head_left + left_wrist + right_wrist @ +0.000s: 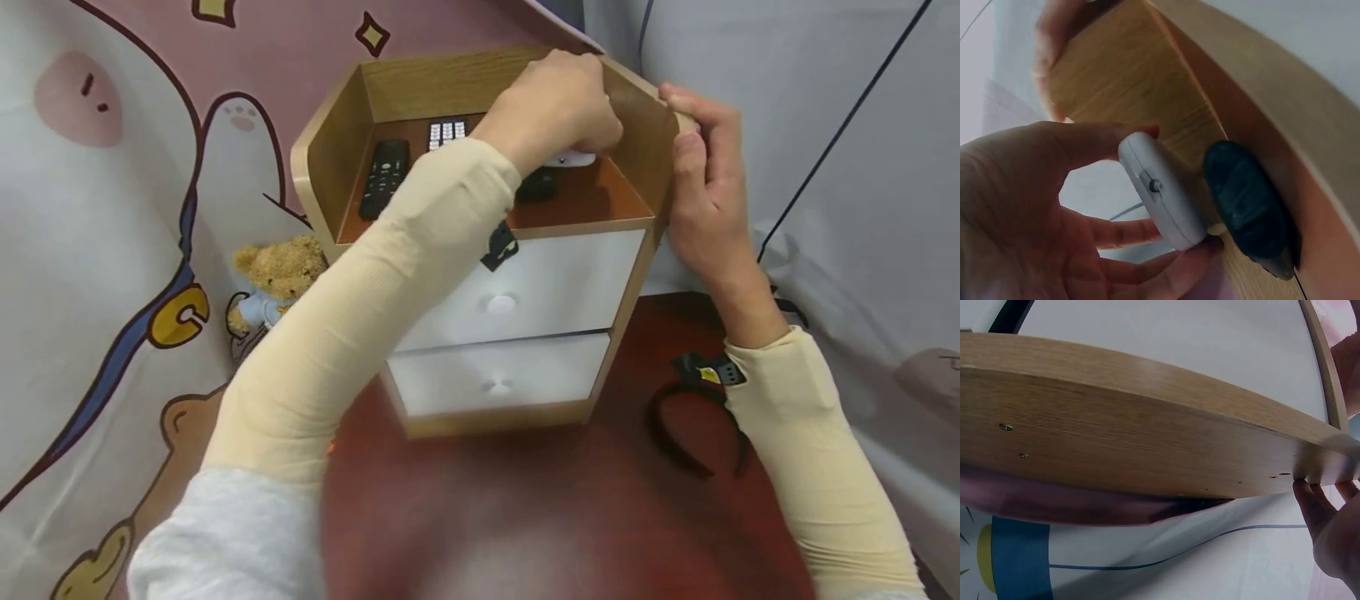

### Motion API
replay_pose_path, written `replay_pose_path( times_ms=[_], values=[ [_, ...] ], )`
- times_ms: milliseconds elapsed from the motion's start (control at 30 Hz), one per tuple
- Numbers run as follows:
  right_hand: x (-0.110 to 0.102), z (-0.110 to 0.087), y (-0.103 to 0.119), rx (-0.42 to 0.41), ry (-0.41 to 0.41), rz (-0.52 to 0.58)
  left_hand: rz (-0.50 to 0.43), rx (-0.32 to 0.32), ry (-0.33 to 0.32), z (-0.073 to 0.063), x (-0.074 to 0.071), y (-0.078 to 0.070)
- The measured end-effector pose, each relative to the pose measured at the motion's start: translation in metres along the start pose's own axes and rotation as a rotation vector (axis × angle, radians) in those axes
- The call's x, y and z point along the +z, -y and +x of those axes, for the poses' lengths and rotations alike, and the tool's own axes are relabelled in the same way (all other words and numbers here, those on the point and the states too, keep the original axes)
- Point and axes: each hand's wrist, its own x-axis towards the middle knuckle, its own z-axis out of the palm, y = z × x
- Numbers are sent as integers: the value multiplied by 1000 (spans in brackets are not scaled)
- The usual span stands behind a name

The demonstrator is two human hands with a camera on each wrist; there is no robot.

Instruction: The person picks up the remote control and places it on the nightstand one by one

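My left hand [558, 104] reaches over the top tray of a small wooden cabinet [510, 233]. Between thumb and fingers it pinches a white rounded device [1163, 190] with a small round hole in its edge; the rest of the device is hidden. Just beside this lies a dark rounded object [1247, 206], its kind unclear, on the tray floor. My right hand [708, 183] grips the upper front corner of the cabinet's right side panel [1135, 431], fingertips against the outer face.
A black remote control [385, 179] and another with white buttons [447, 132] lie in the tray. Two white drawers [555, 283] with round knobs sit below. A teddy bear [281, 275] is at the left, a dark headband [671, 437] on the red-brown table [487, 517].
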Motion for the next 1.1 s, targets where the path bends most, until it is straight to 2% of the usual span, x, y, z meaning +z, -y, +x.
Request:
replay_pose_path(
  times_ms=[133,267,400,500,600,767,867,1100],
  values=[
    [-1,0,1,-21,10,-11,-17,-32,7,5,2,-8],
    [0,0,1,-30,6,4,-42,-28,-9,10,6,-9],
    [2,1,2,-40,-1,19,38,-43,-11,16,13,-13],
    [4,0,2,-45,0,13,176,-86,33,20,16,-20],
    [5,-1,2,-48,6,0,270,-121,85,25,19,-25],
    [7,0,2,-54,15,-3,306,-119,120,24,20,-20],
    [7,0,1,-56,16,-3,271,-88,88,18,18,-13],
    [5,-1,0,-34,7,-21,118,27,-64,-5,11,6]
  ],
)
